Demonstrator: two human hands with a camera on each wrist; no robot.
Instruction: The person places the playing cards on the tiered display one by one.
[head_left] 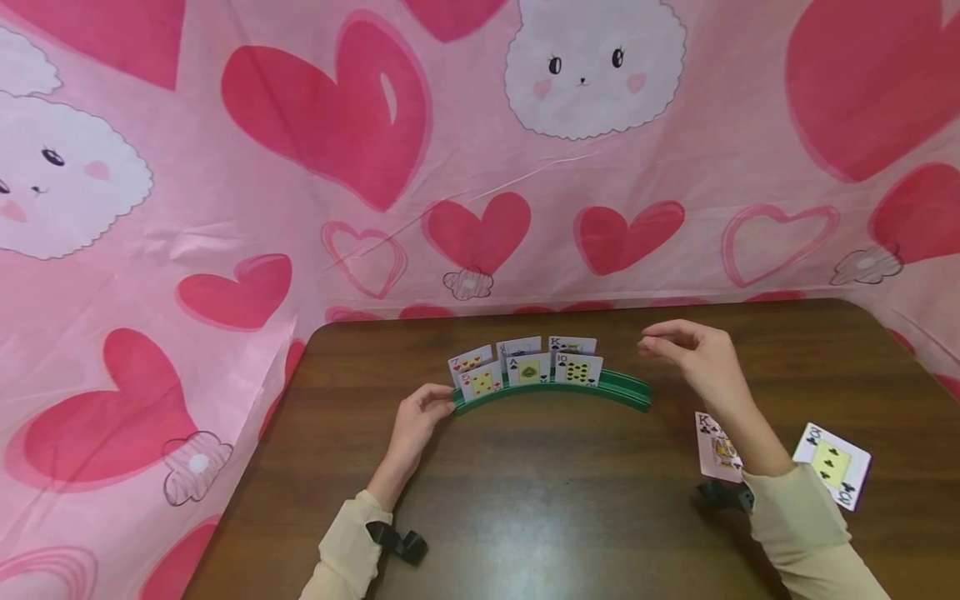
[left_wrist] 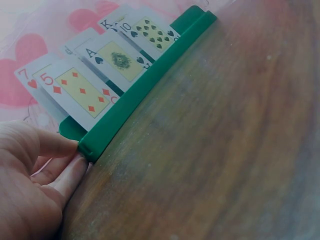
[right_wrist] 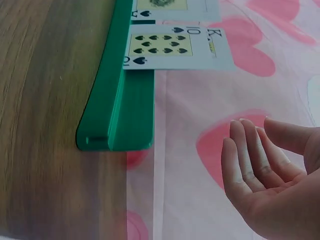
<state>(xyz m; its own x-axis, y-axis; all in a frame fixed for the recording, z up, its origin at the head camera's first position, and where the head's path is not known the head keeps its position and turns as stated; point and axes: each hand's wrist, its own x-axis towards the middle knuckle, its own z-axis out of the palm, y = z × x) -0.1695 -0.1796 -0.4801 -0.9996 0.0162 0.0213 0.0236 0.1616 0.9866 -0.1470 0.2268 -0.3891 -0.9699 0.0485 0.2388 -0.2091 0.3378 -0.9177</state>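
A curved green playing card holder stands on the table with two rows of upright cards. In its front row are the five of diamonds, the ace of spades and the ten of spades. Behind them show the seven of hearts, a mostly covered face card and a king. My left hand pinches the holder's left end between thumb and fingers. Raised beyond the holder's right end, my right hand holds nothing, its fingers loosely bent.
On the brown table, a king of clubs lies face up, partly beneath my right forearm. Farther right lies another black-suited card, partly covered by the sleeve. A pink heart-patterned cloth hangs behind the table and along its left side.
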